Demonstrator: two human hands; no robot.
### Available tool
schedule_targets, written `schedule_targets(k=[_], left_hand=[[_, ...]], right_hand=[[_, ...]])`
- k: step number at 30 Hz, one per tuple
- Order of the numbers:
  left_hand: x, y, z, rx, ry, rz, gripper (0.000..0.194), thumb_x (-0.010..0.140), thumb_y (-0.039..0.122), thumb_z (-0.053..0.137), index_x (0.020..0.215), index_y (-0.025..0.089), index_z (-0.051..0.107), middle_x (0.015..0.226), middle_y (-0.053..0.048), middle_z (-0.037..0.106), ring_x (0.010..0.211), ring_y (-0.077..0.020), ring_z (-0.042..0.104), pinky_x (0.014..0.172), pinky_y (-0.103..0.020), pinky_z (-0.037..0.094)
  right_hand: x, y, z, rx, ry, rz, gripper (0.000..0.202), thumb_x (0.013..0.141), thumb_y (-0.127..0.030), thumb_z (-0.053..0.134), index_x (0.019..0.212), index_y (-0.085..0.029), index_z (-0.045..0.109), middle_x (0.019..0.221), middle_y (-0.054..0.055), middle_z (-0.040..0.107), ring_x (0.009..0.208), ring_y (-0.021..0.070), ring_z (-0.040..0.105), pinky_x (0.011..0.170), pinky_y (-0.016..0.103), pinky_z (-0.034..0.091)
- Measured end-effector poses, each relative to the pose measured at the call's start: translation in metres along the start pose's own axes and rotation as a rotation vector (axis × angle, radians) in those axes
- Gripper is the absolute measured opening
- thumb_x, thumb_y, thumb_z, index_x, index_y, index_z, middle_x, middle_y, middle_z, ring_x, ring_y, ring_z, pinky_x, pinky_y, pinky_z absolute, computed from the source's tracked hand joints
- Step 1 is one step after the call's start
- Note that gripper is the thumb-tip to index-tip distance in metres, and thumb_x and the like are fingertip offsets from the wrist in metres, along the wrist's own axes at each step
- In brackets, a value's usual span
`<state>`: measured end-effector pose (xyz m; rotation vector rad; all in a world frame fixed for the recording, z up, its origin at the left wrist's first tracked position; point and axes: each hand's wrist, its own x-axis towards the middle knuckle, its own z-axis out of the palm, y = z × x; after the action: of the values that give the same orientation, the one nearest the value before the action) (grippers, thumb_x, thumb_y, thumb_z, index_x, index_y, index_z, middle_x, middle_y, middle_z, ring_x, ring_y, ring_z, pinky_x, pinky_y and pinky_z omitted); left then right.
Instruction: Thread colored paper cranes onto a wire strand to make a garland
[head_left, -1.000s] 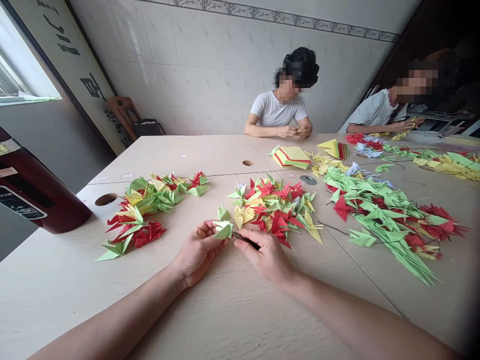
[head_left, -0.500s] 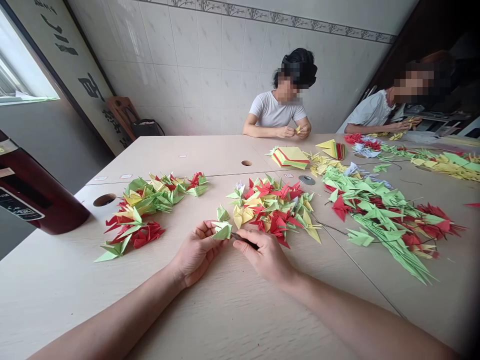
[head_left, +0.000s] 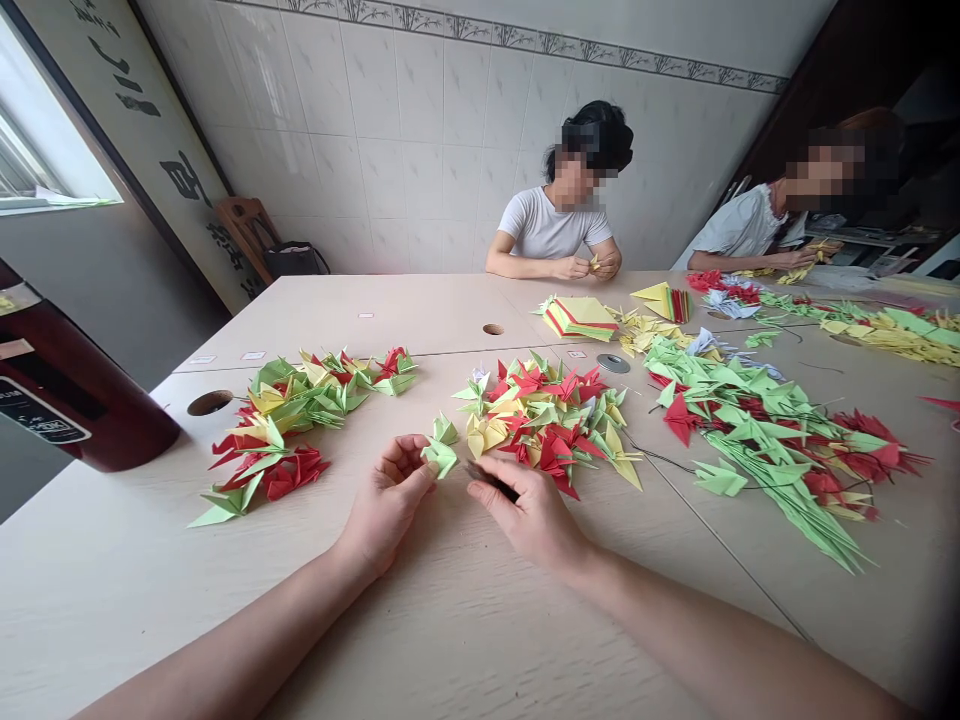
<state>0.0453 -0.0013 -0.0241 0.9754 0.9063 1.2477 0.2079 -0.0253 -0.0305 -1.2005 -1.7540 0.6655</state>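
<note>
Left fingers (head_left: 403, 452) pinch green folded paper (head_left: 442, 460), right fingers (head_left: 511, 469) a dark tool (head_left: 504, 488) beside them: apparently shaping, next wanting steady alignment.

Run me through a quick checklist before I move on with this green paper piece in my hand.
1. Green paper piece gripped: ok, pinched in the fingers of the left hand.
2. Dark tool in hand: ok, held in the right hand.
3. Tool tip clear of the piece: ok, a small gap shows between them.
4. Right hand clear of the mixed paper pile: cannot tell, they overlap in this view.
5. Dark red bottle out of the way: ok, well left of both hands.
</note>
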Motion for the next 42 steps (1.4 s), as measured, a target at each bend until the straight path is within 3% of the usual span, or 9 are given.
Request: schedule_targets(k=[3,8,14,23,32,42], left_hand=[[0.0018,-0.0019,-0.0019,0.14,-0.004,0.12,0.026,0.068,0.018,0.068,0.092,0.018,0.058,0.076,0.001,0.058,0.07,-0.0094,0.053,0.064,-0.018,0.044],[0.0007,-0.0062,-0.0045,0.254,-0.087,0.166,0.025,0.068,0.016,0.066,0.092,0.018,0.06,0.082,-0.002,0.06,0.069,-0.0106,0.054,0.062,-0.02,0.044],[0.0001,-0.0066,-0.0057,0.336,-0.082,0.239,0.024,0.067,0.009,0.064,0.09,0.018,0.062,0.085,-0.002,0.059,0.074,-0.0115,0.054,0.065,-0.02,0.043],[-0.0027,-0.006,-0.0032,0.373,-0.128,0.193,0.021,0.066,0.011,0.065,0.085,0.018,0.063,0.084,-0.003,0.06,0.065,-0.0106,0.054,0.06,-0.022,0.044],[-0.0016,-0.0067,-0.005,0.565,-0.166,0.241,0.018,0.073,0.015,0.055,0.091,0.017,0.055,0.087,-0.003,0.056,0.077,-0.0132,0.056,0.067,-0.026,0.047],[0.0007,-0.0089,-0.007,0.562,-0.18,0.251,0.017,0.075,0.016,0.053,0.091,0.017,0.054,0.087,-0.003,0.056,0.076,-0.0124,0.055,0.066,-0.025,0.046]], right_hand=[[0.0004,-0.0012,-0.0006,0.014,0.013,0.009,0.017,0.081,-0.026,0.054,0.089,-0.016,0.065,0.078,0.004,0.063,0.072,0.0166,0.057,0.066,0.027,0.047],[0.0,0.0009,-0.0008,0.013,-0.016,-0.008,0.017,0.083,-0.025,0.052,0.092,-0.017,0.065,0.079,0.004,0.063,0.073,0.0164,0.057,0.067,0.026,0.046],[-0.0016,0.0044,0.0004,-0.082,-0.036,-0.078,0.014,0.084,-0.025,0.051,0.083,-0.017,0.063,0.072,0.003,0.06,0.067,0.0145,0.053,0.062,0.024,0.043],[-0.0024,0.0028,0.0,-0.147,-0.076,-0.143,0.014,0.085,-0.022,0.048,0.079,-0.018,0.06,0.063,-0.001,0.053,0.06,0.0124,0.047,0.057,0.022,0.037],[-0.001,0.0016,-0.0009,-0.199,-0.067,-0.149,0.016,0.085,-0.02,0.048,0.072,-0.017,0.057,0.062,0.0,0.054,0.06,0.0123,0.048,0.055,0.022,0.036],[-0.0015,0.0013,-0.0001,-0.18,-0.058,-0.171,0.015,0.084,-0.019,0.048,0.075,-0.018,0.06,0.063,0.0,0.056,0.061,0.0127,0.051,0.055,0.023,0.037]])
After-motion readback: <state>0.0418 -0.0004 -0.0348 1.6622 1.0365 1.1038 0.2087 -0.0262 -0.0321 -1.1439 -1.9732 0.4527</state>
